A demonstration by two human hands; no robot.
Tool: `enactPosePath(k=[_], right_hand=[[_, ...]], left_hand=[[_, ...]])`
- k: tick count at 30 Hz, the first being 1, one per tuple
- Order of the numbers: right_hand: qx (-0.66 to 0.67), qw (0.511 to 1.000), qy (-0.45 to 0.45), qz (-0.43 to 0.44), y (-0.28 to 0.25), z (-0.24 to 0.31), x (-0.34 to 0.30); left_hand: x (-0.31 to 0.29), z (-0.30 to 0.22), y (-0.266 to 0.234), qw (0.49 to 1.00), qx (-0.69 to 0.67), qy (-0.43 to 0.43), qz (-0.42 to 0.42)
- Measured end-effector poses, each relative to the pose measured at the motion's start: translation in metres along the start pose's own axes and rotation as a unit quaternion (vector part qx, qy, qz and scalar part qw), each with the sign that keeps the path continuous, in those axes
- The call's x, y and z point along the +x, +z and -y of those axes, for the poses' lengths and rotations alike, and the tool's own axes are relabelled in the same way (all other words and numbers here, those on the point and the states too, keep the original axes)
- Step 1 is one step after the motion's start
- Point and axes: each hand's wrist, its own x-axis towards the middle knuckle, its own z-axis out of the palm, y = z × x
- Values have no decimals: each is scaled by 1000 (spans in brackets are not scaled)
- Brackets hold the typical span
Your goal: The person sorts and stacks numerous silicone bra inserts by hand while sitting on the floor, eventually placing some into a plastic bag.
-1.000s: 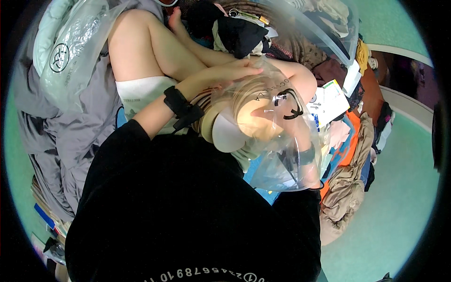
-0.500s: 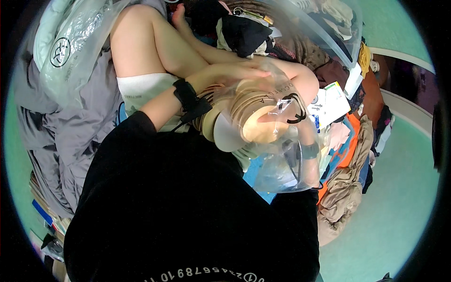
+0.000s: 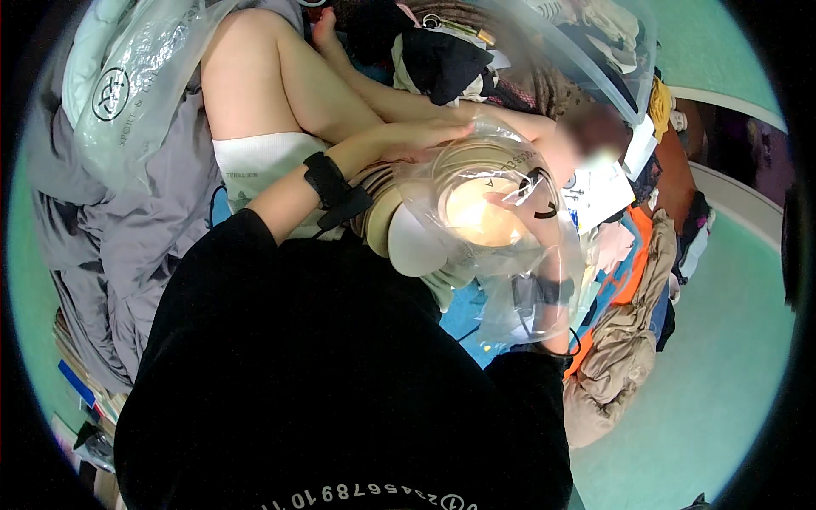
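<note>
A stack of nested beige moulded cups (image 3: 412, 174), like bras, lies across my lap, with a pale cup (image 3: 416, 242) at its near side. Clear printed plastic, a bag (image 3: 510, 285), covers the stack's right part and my right forearm. My left hand (image 3: 416, 138) curves over the far side of the stack, its fingers long and close together; the thumb is hidden. Through the plastic, my right hand (image 3: 531, 200) shows against the right end of the stack, gripping it with its fingers partly hidden by glare and print.
Grey bedding (image 3: 136, 263) and a clear plastic-wrapped bundle (image 3: 127, 110) lie left. Clothes, including a black cloth (image 3: 442, 64), lie beyond my legs. A translucent bin (image 3: 642, 93) stands far right, near white papers (image 3: 603, 200) and a beige garment (image 3: 620, 357).
My left hand and forearm have shifted slightly left. The bag and the right end of the stack have changed angle, and the plastic's lower part has drawn up around my right forearm.
</note>
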Motion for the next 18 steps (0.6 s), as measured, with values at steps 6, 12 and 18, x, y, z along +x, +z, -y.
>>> enactPosePath(k=[6,12,18], right_hand=[[108,993,24,50,12,4,16],[-1,991,-101,-91,26,-28,13],[-12,981,-104,-162,19,1,6]], left_hand=[[5,2,-12,996,41,40,71],[-28,-35,61,629,579,440,-275],[-50,19,192,645,640,418,-23]])
